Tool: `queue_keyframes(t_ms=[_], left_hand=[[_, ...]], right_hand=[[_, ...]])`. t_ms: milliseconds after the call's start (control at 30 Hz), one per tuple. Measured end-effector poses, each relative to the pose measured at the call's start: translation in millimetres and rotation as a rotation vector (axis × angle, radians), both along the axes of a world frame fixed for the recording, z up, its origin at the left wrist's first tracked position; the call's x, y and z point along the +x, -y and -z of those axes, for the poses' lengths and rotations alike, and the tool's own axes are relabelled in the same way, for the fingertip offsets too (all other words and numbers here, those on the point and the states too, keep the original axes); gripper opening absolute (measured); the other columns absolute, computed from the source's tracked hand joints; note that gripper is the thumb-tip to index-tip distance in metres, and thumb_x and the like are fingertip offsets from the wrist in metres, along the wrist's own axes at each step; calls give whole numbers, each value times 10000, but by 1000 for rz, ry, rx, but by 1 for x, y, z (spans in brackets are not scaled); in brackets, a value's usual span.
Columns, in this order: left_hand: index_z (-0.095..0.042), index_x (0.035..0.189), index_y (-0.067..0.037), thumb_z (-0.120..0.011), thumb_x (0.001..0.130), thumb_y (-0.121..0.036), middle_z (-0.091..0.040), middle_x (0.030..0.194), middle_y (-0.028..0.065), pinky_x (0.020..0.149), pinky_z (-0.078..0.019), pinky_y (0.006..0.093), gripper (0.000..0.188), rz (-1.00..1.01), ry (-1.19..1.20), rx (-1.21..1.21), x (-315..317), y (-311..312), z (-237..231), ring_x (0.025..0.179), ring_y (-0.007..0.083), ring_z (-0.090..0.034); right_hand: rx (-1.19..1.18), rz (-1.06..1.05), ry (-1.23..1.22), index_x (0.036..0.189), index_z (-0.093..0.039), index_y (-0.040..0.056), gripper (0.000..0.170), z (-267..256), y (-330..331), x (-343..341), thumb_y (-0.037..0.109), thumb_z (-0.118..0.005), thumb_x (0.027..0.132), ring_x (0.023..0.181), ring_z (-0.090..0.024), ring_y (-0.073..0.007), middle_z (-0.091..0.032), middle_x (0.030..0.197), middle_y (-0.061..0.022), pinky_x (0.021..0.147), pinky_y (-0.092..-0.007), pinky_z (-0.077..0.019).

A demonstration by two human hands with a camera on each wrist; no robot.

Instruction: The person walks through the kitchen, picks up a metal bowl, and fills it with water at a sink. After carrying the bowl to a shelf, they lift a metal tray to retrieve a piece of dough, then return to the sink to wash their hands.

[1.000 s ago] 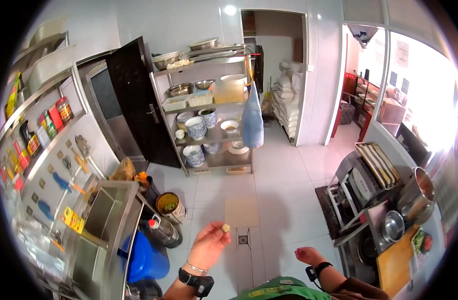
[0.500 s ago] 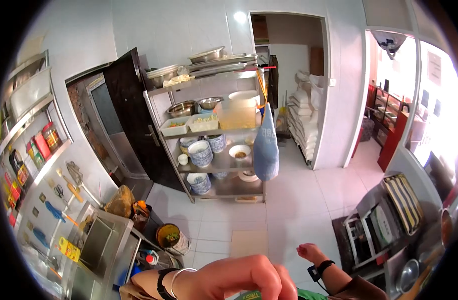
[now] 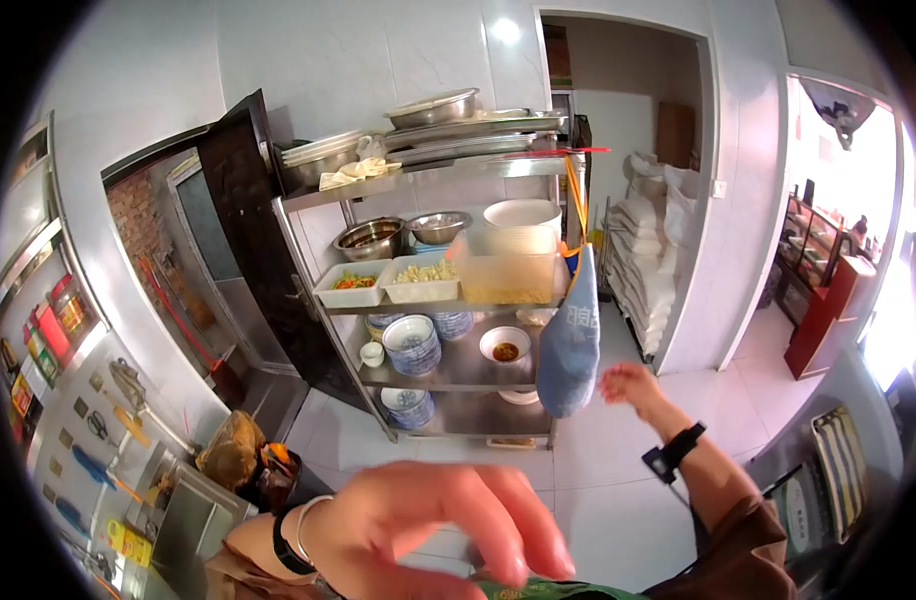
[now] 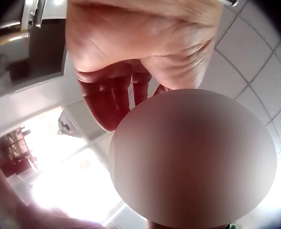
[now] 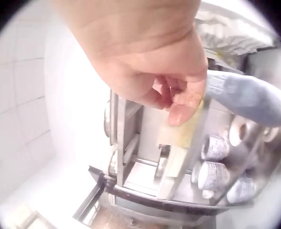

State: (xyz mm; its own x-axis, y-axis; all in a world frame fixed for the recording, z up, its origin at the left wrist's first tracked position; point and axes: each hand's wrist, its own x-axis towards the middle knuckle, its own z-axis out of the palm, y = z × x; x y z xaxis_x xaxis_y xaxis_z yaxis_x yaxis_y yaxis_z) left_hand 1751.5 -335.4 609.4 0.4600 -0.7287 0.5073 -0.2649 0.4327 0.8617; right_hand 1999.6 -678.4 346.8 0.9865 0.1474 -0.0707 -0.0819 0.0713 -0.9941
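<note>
Large in the foreground of the head view is my left hand (image 3: 428, 520), with a bracelet and a black band at its wrist. Its fingers bend loosely, and nothing shows between them. In the left wrist view the same hand (image 4: 140, 47) is raised at a blurred oval that hides its fingertips. My right hand (image 3: 633, 390) reaches forward beside a blue cloth (image 3: 568, 345) hanging from a steel shelf rack (image 3: 458, 378). Loosely curled fingers of my right hand (image 5: 155, 81) hold nothing visible in the right wrist view. A clear container (image 3: 508, 270) stands on the rack.
White trays of chopped food (image 3: 418, 290), steel bowls (image 3: 370, 240) and blue-patterned bowls (image 3: 412, 350) fill the rack. A dark door (image 3: 253, 210) stands ajar on the left, above a steel sink (image 3: 193, 520). White sacks (image 3: 643, 250) are stacked beyond a doorway. A striped cushion (image 3: 840, 460) lies right.
My left hand has risen from low over the floor toward the head camera; the small pale piece it pinched is no longer visible. My right hand has moved forward and up; the rack looks nearer.
</note>
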Motion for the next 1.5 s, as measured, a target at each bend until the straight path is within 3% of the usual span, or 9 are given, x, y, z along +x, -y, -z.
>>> queue_keyframes(t_ms=[500,633,900,967,1033,1067,1167,1300,1500], left_hand=[[-553,878,10,-611,819,-23,-612,801,186,633,-487,347,89,-324,-189,-26,296,-184,38,711,258,-586],[-542,980,0,-597,863,-7,-596,927,138,759,-469,351,130,-250,-213,-2,351,-208,47,852,226,-588],[-539,954,1,-574,910,-76,-606,893,150,710,-474,335,95,-582,-126,-5,417,-223,30,791,224,-586],[-538,955,-4,-554,924,-105,-590,862,129,697,-465,328,107,-630,-97,-8,434,-228,30,767,213,-574],[-537,957,-10,-534,939,-135,-575,831,108,684,-456,321,126,-671,-74,-2,450,-237,33,744,201,-561],[-535,952,-9,-539,935,-126,-576,832,110,682,-453,320,118,-664,-103,-9,456,-241,35,746,201,-562],[-541,962,-12,-547,930,-116,-586,852,113,678,-451,320,109,-635,-129,-45,480,-259,41,749,200,-563],[-561,898,27,-571,839,-16,-604,799,203,640,-476,354,73,-647,-206,-118,519,-283,47,725,280,-594],[-561,917,23,-575,853,-32,-609,842,189,679,-483,351,85,-506,-176,-55,550,-329,39,764,268,-600]], right_hand=[[-604,63,741,996,-547,-7,188,-321,-160,314,136,-596,884,578,-583,-90,-604,822,-51,520,-238,-476],[-898,302,1089,1084,-583,-6,390,-372,-202,412,221,-675,782,859,-640,-253,-631,988,-160,761,-363,-515],[-1177,386,1297,1322,-462,90,638,-423,-272,558,242,-707,753,1197,-489,-346,-403,1396,-187,1035,-405,-371],[-1212,529,1517,1267,-518,77,586,-433,-285,579,216,-740,743,992,-612,-298,-574,1176,-183,866,-372,-498],[-963,-49,717,1143,-599,58,460,-451,-289,593,194,-769,738,663,-612,-187,-628,820,-107,581,-296,-517],[-934,-33,745,991,-644,40,328,-449,-293,602,197,-782,738,482,-490,-97,-543,612,-29,418,-237,-415],[-873,6,955,917,-632,28,375,-438,-293,609,284,-800,701,477,-541,-147,-584,634,-107,435,-279,-453],[-1154,371,1390,975,-598,85,377,-417,-301,582,266,-784,701,882,-602,-342,-575,971,-138,739,-405,-500],[-1161,482,1567,944,-538,77,317,-436,-327,570,140,-744,711,786,-593,-330,-494,895,-113,677,-406,-501]])
